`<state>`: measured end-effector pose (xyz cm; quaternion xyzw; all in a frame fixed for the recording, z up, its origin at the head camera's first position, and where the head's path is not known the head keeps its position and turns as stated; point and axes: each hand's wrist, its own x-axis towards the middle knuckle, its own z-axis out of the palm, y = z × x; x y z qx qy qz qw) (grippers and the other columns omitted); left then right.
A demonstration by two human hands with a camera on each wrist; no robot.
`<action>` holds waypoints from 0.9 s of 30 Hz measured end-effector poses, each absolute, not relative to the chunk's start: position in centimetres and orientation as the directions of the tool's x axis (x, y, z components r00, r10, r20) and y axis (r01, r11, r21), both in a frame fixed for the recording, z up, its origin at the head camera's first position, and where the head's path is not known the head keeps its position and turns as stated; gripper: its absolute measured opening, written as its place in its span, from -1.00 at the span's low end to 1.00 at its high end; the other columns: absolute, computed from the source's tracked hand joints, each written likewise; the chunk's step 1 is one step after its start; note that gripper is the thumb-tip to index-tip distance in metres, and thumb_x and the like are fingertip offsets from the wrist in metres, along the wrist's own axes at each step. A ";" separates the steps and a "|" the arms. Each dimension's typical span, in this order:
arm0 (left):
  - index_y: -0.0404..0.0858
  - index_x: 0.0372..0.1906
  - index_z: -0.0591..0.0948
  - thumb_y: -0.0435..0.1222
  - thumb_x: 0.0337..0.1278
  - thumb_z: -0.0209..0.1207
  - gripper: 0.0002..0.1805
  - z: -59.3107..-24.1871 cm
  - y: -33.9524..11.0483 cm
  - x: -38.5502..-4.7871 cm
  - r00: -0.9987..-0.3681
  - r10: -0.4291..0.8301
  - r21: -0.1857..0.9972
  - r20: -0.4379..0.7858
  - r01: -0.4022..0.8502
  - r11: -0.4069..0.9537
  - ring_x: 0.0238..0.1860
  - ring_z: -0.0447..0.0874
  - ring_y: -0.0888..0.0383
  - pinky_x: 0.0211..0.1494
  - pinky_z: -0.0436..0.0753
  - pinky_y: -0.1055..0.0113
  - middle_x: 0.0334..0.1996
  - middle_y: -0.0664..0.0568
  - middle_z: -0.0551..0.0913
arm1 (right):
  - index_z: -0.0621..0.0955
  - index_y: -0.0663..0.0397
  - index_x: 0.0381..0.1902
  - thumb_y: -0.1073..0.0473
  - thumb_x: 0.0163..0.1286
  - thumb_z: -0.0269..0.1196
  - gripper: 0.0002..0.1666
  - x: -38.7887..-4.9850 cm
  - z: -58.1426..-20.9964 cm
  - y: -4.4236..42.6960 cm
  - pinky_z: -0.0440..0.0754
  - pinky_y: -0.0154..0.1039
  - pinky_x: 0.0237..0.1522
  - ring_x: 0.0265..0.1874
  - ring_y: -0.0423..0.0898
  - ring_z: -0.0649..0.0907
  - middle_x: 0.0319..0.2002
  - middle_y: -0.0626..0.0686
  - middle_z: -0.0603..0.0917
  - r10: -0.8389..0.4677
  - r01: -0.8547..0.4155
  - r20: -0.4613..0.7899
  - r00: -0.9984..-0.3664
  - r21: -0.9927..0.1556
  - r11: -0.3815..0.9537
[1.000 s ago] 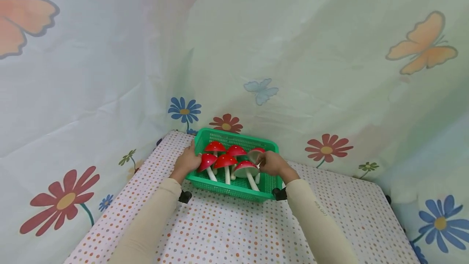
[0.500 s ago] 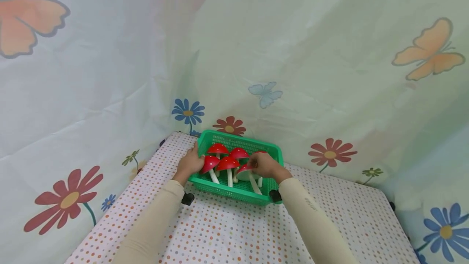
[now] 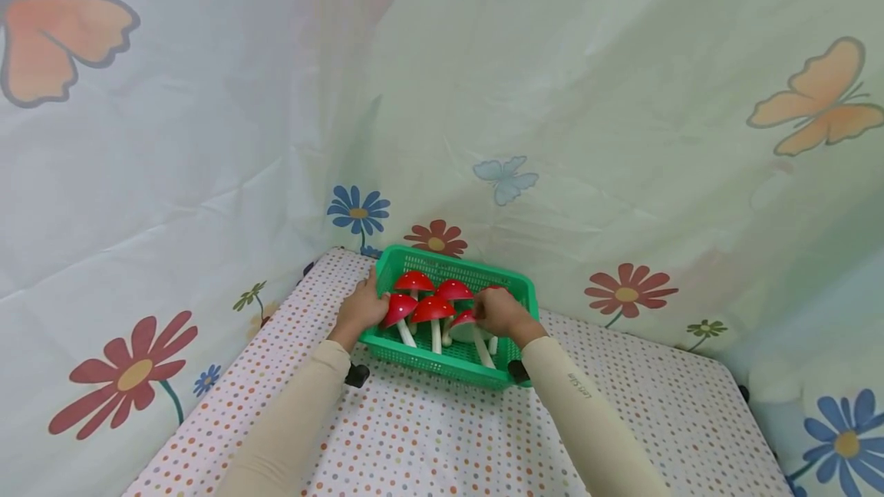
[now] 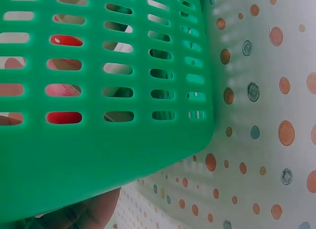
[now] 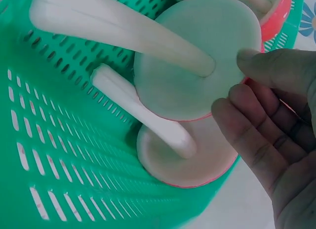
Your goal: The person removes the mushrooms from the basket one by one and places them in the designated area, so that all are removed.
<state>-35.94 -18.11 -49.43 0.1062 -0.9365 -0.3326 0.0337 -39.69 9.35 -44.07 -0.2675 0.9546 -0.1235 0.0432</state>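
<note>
- Well, at the far left a pale backdrop (image 3: 207, 129) rises beside the counter, printed with an orange butterfly (image 3: 69, 44) and, lower down, a large red flower (image 3: 131, 374); the counter (image 3: 407, 443) is covered in pale cloth with coloured dots
- The left sleeve (image 3: 290, 413) is cream; a black device (image 3: 357, 376) sits at its wrist
- The left hand (image 3: 361, 309) grasps the left end of the green basket (image 3: 435, 365); the left wrist view shows mostly slotted wall, with part of the hand at its edge
- Inside the basket, on the left, lies the front-left mushroom (image 3: 397, 308), red and white-spotted, just beside the thumb; whether they touch I cannot tell; the back-left mushroom (image 3: 414, 280) is behind it
- In the middle lie the front-middle mushroom (image 3: 433, 307), stem towards the person, and the back-middle mushroom (image 3: 453, 290)
- On the right, the front-right mushroom (image 3: 463, 326) tilts its pale underside into view; the right hand (image 3: 500, 311) pinches its cap edge between thumb and fingers; the back-right mushroom (image 5: 185, 162) is partly hidden from the head view by that hand
- The right sleeve (image 3: 587, 413), also cream, bears small lettering
</note>
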 end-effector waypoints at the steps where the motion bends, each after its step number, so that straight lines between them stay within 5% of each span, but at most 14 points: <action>1: -0.21 0.59 -0.04 -0.06 0.42 -0.06 -0.22 -49.4 -18.1 -36.0 -0.975 -0.223 0.629 -0.007 -0.177 0.757 0.29 0.44 -0.31 0.20 0.50 -0.22 0.46 -0.30 0.25 | 0.70 0.05 -0.42 0.34 0.20 0.40 -0.91 -39.7 -44.0 9.4 0.66 -0.24 -0.30 -0.42 -0.14 0.56 -0.44 -0.04 0.68 -0.527 -0.510 -0.005 -0.850 -0.249 0.823; 10: -0.17 0.60 -0.06 -0.04 0.42 -0.06 -0.21 -49.1 -17.9 -35.9 -0.973 -0.229 0.625 -0.036 -0.201 0.754 0.29 0.44 -0.31 0.20 0.50 -0.22 0.46 -0.28 0.24 | 0.63 0.08 -0.54 0.34 0.24 0.32 -0.82 -39.6 -43.4 10.3 0.51 -0.30 -0.44 -0.54 -0.16 0.49 -0.59 -0.04 0.60 -0.525 -0.515 0.039 -0.850 -0.275 0.812; 20: -0.15 0.60 -0.09 -0.02 0.42 -0.08 -0.20 -49.2 -17.9 -35.9 -0.971 -0.234 0.610 -0.049 -0.214 0.763 0.30 0.42 -0.32 0.21 0.48 -0.25 0.48 -0.28 0.21 | 0.77 0.18 -0.28 0.25 0.30 0.31 -0.86 -39.5 -43.6 13.5 0.69 -0.17 -0.30 -0.35 -0.10 0.69 -0.31 0.07 0.77 -0.379 -0.382 0.098 -0.920 -0.438 0.814; 27: -0.15 0.60 -0.08 -0.02 0.42 -0.08 -0.20 -49.2 -17.9 -35.8 -0.972 -0.232 0.604 -0.045 -0.212 0.769 0.29 0.43 -0.33 0.21 0.48 -0.25 0.48 -0.27 0.21 | 0.74 0.16 -0.22 0.17 0.35 0.30 -0.82 -38.7 -43.7 15.1 0.67 -0.15 -0.31 -0.33 -0.06 0.70 -0.29 0.10 0.75 -0.324 -0.396 0.230 -0.918 -0.469 0.789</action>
